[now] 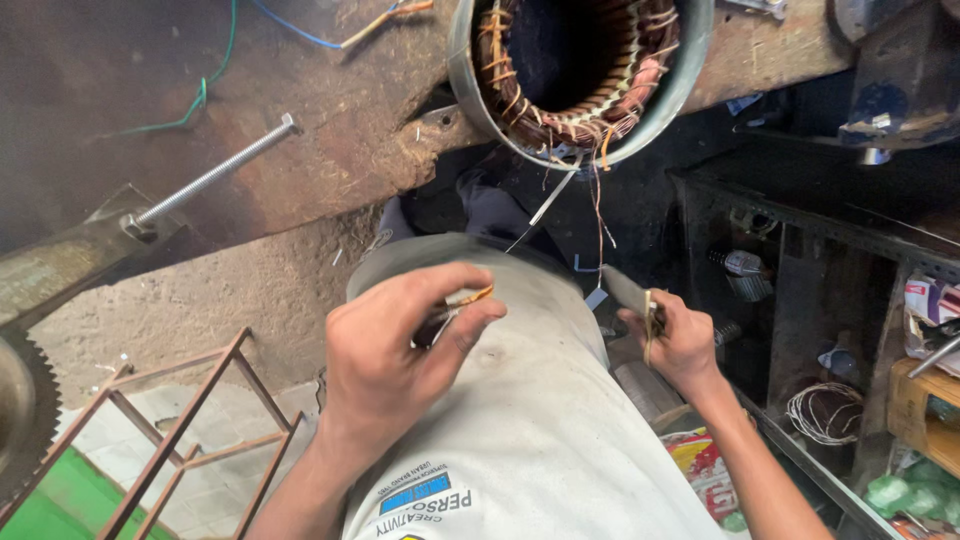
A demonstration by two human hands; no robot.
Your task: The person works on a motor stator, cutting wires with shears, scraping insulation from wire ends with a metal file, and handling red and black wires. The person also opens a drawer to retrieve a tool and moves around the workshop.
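Observation:
My left hand (395,345) hovers over my lap, pinching a short orange-tipped wire piece (470,297) between thumb and fingers. My right hand (675,340) is closed around a thin flat strip (648,322) held upright, off my right thigh. Above both hands, a motor stator (580,70) with copper windings and a metal shell rests on the edge of a worn workbench (300,150). Loose wire ends and strips (598,195) hang down from it toward my hands.
A long threaded bolt (210,178) lies on the bench at left. A rusty metal frame (185,430) stands by my left leg, a toothed wheel (25,410) at far left. Dark shelves (830,300) at right hold a wire coil (825,412) and clutter.

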